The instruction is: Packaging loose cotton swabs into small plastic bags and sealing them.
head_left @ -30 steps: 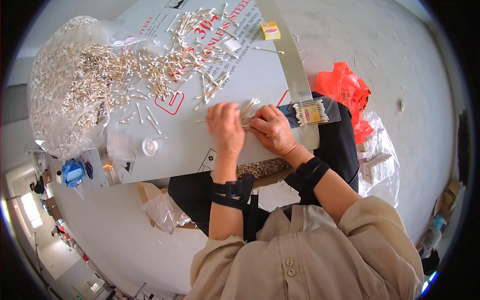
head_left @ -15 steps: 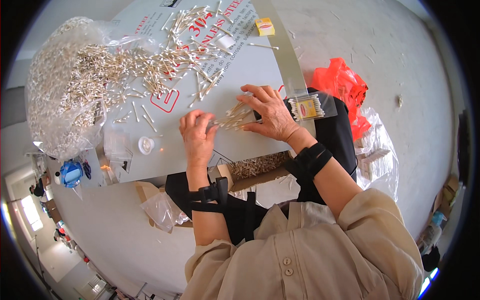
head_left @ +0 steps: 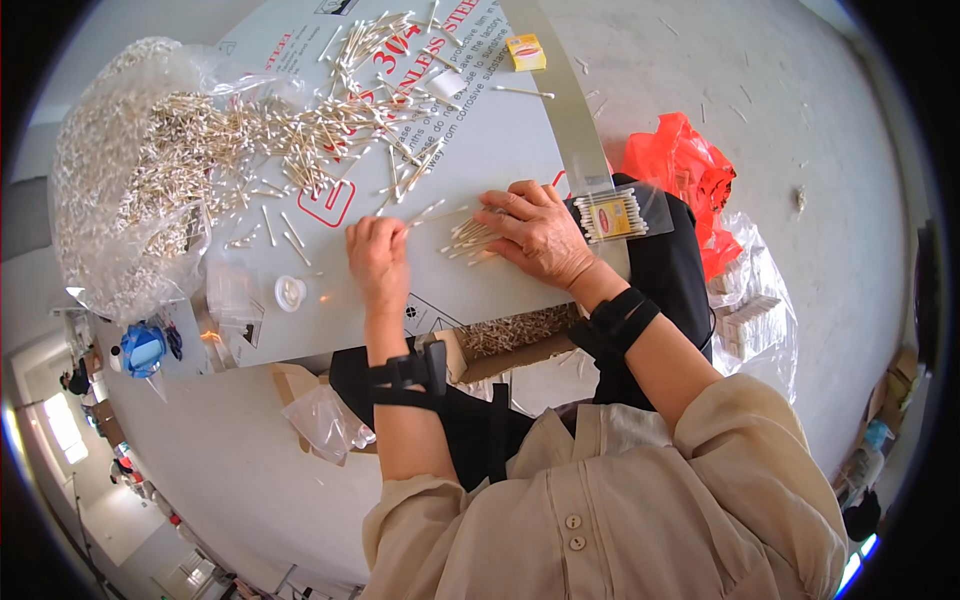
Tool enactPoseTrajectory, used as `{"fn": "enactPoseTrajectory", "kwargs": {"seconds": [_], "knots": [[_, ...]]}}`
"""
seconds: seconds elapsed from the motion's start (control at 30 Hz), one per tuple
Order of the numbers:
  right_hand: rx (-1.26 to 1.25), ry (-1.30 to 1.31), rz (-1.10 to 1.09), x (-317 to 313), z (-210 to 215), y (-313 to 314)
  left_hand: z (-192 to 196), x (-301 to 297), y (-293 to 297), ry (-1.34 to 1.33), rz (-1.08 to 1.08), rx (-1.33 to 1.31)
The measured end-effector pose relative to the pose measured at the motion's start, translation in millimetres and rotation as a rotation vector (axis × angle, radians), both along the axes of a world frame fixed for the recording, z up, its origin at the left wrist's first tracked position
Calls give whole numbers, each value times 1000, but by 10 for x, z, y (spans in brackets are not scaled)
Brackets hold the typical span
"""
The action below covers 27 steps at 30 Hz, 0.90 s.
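Nearest, a cardboard box (head_left: 453,355) of cotton swabs (head_left: 520,332) is sitting below the table (head_left: 500,287) edge. Beyond it, the left hand (head_left: 379,262) is holding its fingers bunched beside a single swab (head_left: 428,212) (whether it is pinching it, I cannot tell). The right hand (head_left: 540,240) is curving loosely over a small swab bunch (head_left: 466,238) on the tabletop, its grip unclear. Farther off, more swabs are lying before a clear bag (head_left: 85,190).
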State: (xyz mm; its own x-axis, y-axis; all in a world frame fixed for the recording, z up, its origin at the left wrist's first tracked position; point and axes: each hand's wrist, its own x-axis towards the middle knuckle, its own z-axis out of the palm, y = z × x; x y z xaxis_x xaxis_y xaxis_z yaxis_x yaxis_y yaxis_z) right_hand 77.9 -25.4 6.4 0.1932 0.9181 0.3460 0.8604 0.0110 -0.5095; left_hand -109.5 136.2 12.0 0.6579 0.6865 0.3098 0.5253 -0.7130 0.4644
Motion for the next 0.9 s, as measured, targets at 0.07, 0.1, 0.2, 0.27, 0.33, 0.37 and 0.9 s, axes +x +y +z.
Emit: {"fn": "enactPoseTrajectory", "kwargs": {"seconds": [0.07, 0.1, 0.2, 0.27, 0.33, 0.37, 0.9], "knots": [[6, 34, 7, 13, -4, -6, 18, 260, -24, 10, -41, 2], [6, 31, 7, 23, -3, -7, 47, 356, -47, 22, -81, 4], [60, 132, -12, 57, 4, -19, 75, 480, -82, 79, -152, -19], [112, 247, -27, 67, 7, -28, 76, 492, -100, 76, -170, -57], [146, 297, -101, 65, -19, -26, 98, 494, -127, 76, -186, -95], [181, 349, -173, 64, -29, -23, 118, 495, -146, 47, -206, -120], [18, 67, -137, 77, -60, 165, 37, 280, -68, 54, 60, 7]]}}
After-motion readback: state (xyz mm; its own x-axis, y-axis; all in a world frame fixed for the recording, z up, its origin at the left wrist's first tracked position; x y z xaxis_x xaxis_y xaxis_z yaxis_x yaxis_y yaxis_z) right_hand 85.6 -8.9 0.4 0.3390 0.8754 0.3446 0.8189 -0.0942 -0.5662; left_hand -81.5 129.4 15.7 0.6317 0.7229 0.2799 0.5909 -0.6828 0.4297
